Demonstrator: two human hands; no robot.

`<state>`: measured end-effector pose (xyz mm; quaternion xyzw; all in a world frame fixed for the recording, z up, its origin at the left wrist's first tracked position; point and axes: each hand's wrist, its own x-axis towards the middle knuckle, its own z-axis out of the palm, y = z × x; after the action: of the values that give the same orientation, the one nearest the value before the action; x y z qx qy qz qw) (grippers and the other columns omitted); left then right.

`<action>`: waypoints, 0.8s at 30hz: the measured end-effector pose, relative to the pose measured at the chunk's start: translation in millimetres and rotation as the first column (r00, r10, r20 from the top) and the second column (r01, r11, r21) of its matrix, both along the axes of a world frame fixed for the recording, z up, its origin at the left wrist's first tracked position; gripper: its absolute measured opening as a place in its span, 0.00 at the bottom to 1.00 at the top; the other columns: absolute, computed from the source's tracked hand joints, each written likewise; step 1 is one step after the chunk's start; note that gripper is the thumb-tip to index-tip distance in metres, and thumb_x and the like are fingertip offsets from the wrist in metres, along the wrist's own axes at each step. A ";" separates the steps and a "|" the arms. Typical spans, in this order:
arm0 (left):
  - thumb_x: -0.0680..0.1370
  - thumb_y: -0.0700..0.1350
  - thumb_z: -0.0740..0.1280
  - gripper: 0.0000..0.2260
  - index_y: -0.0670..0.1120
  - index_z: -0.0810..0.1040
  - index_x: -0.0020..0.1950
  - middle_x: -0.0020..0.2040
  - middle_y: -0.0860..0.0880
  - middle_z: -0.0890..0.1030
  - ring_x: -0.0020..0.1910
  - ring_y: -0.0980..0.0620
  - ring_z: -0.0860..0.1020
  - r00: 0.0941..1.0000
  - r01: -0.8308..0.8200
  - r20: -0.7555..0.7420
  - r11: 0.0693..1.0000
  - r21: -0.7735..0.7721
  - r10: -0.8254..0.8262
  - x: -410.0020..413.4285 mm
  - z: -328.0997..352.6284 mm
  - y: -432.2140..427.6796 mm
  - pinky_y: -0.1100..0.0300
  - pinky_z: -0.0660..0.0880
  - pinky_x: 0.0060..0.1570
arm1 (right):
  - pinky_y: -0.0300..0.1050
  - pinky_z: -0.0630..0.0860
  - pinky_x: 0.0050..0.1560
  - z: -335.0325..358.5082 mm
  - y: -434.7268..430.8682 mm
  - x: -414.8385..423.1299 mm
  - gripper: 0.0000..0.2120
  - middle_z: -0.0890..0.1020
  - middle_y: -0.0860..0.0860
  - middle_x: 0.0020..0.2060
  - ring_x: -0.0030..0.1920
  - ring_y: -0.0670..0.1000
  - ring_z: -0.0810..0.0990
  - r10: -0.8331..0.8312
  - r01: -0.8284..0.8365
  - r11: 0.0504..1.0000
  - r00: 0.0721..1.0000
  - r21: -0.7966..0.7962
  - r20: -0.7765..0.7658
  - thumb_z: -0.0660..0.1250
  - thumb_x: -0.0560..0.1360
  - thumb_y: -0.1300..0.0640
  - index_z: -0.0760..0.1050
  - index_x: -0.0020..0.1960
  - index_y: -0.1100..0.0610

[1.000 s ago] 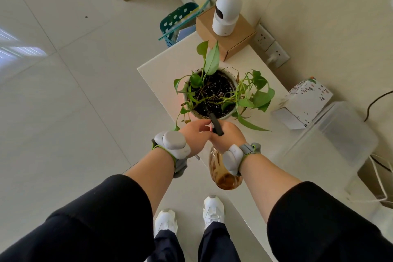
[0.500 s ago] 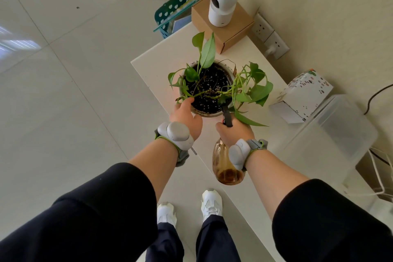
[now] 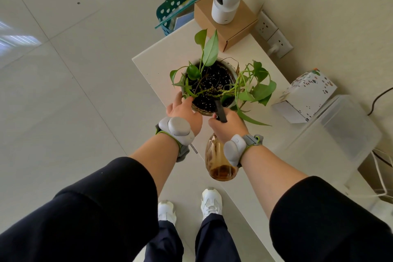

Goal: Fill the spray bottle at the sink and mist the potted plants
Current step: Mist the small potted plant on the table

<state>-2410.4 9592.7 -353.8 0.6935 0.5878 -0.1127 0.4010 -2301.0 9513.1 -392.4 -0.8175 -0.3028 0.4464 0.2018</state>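
Amber spray bottle [image 3: 217,161], nearly empty and so probably light, hangs at the worktop [image 3: 161,66] edge just before the potted pothos [image 3: 212,83]. Fingers of the right hand [image 3: 228,126] wrap its neck, the safest hold. The left hand [image 3: 185,112] rests loose-fingered on the pot rim.

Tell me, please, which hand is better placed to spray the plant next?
The right hand: it grips the spray bottle, whose black nozzle points at the plant over the near rim of the pot. The left hand only rests against the pot's side, likely steadying it.
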 end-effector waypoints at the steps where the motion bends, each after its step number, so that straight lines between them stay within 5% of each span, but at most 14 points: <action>1: 0.75 0.42 0.56 0.24 0.55 0.63 0.72 0.77 0.53 0.53 0.73 0.41 0.54 1.000 0.020 -0.002 1.000 -0.011 -0.020 -1.6 -1.3 0.8 0.48 0.60 0.68 | 0.45 0.64 0.32 1.4 2.9 -1.6 0.06 0.70 0.50 0.28 0.30 0.54 0.67 0.008 -0.008 1.000 1.000 0.003 -0.011 0.62 0.68 0.54 0.67 0.35 0.54; 11: 0.76 0.40 0.55 0.24 0.52 0.62 0.73 0.76 0.55 0.56 0.72 0.41 0.57 0.997 0.073 -0.004 0.996 -0.051 -0.073 -4.1 -3.4 6.8 0.51 0.59 0.69 | 0.44 0.64 0.31 5.7 25.4 -13.7 0.07 0.72 0.50 0.27 0.29 0.52 0.68 0.103 -0.103 0.995 0.995 -0.014 -0.018 0.61 0.67 0.53 0.66 0.33 0.53; 24: 0.76 0.38 0.55 0.21 0.48 0.68 0.69 0.71 0.51 0.66 0.68 0.44 0.64 0.989 0.110 0.090 0.993 0.048 -0.114 3.5 8.3 1.1 0.56 0.56 0.68 | 0.43 0.60 0.30 8.3 4.1 5.1 0.11 0.68 0.50 0.25 0.28 0.53 0.64 -0.065 0.065 0.998 0.997 0.001 0.035 0.62 0.70 0.56 0.62 0.31 0.53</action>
<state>-2406.9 9593.8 -345.5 0.7383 0.5312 -0.0899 0.4059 -2295.9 9517.2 -384.1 -0.8347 -0.2794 0.4252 0.2109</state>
